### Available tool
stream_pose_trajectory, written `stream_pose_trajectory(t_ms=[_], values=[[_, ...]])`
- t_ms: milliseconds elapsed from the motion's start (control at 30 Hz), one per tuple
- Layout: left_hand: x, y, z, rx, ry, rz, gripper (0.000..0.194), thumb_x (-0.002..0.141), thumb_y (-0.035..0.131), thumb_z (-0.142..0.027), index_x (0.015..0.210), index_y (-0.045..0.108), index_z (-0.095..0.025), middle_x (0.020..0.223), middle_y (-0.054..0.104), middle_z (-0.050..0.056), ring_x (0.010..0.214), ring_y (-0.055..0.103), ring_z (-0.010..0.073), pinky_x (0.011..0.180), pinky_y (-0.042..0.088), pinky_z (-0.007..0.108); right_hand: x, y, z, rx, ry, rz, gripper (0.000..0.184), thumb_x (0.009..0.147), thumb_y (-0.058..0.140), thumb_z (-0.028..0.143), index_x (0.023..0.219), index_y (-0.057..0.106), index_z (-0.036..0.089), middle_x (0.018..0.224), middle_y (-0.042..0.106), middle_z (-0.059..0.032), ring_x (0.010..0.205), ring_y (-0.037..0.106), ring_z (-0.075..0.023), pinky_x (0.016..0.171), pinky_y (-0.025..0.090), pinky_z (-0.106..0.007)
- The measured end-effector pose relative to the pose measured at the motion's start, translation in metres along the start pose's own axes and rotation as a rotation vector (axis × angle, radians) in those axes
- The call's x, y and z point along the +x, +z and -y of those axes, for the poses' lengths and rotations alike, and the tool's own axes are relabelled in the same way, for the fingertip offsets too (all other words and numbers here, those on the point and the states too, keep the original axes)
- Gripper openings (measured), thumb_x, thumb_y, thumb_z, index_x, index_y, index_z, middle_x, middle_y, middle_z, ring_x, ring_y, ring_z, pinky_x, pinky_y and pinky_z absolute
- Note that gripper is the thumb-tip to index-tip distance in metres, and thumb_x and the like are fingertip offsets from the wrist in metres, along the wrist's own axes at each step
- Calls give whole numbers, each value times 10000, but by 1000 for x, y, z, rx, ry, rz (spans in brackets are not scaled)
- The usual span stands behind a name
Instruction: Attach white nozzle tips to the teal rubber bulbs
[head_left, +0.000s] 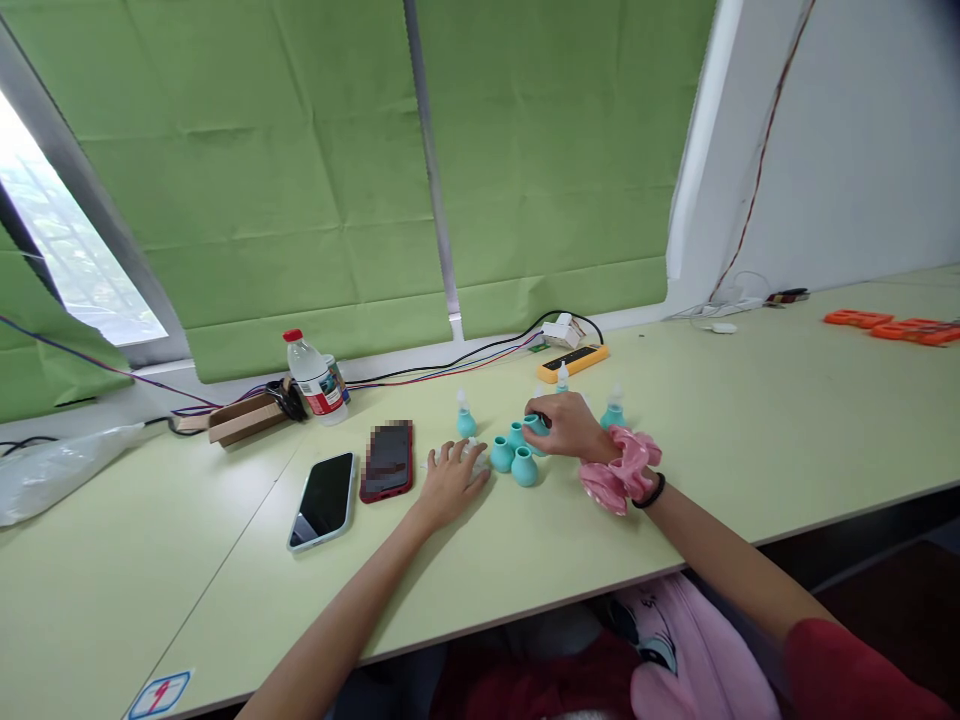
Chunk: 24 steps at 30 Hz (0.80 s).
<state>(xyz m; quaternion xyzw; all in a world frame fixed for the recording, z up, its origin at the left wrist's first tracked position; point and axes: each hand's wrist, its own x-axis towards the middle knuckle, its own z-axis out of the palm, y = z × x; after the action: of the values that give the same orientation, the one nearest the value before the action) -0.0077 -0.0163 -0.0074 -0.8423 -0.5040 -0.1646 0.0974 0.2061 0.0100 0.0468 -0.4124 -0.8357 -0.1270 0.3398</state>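
My right hand [570, 422], with a pink scrunchie and a black band at the wrist, has its fingers closed round a teal squeeze bulb [534, 436]. Several more open-mouthed bulbs [524, 469] stand upright just left of and below it. My left hand [451, 482] lies with fingers spread over small clear plastic pieces [477, 462], partly covered by the fingers. Behind it stands a teal bulb with a clear nozzle [466, 420]. Another nozzle-topped bulb [613, 414] stands right of my right hand; one more [562, 378] shows partly behind it.
Left of my hands lie a red-cased phone [388, 462] and a light-cased phone [323, 500]. Farther back are a red-capped bottle [316, 380], a cardboard box [251, 418], cables and a yellow multimeter-like device [573, 363]. Orange plastic items [911, 329] lie at far right.
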Motion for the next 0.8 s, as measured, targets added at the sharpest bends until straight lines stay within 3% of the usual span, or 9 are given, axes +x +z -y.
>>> stream_pose_trajectory(t_ms=[133,267,400,533,633,800], values=[[1,8,-2,90,19,6,494,803,254,-457,1264,207,-286,1286,288,100,1132,288,311,858,249,507,1,0,-3,-44,-29,76,184,653,457,306,612,552,153,534,548,-11,509,449,-104,504,231,-217],[1,7,-5,111,60,7,545,793,240,-491,1277,194,-244,1360,118,94,1207,139,327,892,216,513,1,4,-7,-68,-43,177,213,649,460,330,616,568,149,526,551,-25,507,456,-115,498,226,-221],[2,5,-4,61,108,48,539,818,191,-452,1294,120,-209,1350,179,90,1232,117,247,931,174,503,1,9,-11,-88,-29,284,219,643,480,345,623,578,150,517,548,-26,513,473,-124,501,243,-222],[4,7,1,-60,28,43,572,807,219,-473,1295,97,-202,1339,211,94,1225,139,259,930,165,513,0,10,-14,-52,-29,325,187,645,499,314,660,577,145,590,572,-33,578,503,-128,544,290,-216],[8,6,3,-214,-51,-52,541,808,244,-465,1280,146,-219,1337,205,93,1215,177,250,940,189,471,1,9,-14,-36,-14,356,168,642,512,302,664,573,146,620,578,-34,606,509,-130,562,312,-212],[19,6,8,-534,-157,-318,387,850,169,-356,1174,299,-188,1200,383,91,1136,318,172,925,271,352,2,8,-14,25,-24,334,105,647,497,235,650,563,153,617,582,-21,605,516,-122,561,335,-207]])
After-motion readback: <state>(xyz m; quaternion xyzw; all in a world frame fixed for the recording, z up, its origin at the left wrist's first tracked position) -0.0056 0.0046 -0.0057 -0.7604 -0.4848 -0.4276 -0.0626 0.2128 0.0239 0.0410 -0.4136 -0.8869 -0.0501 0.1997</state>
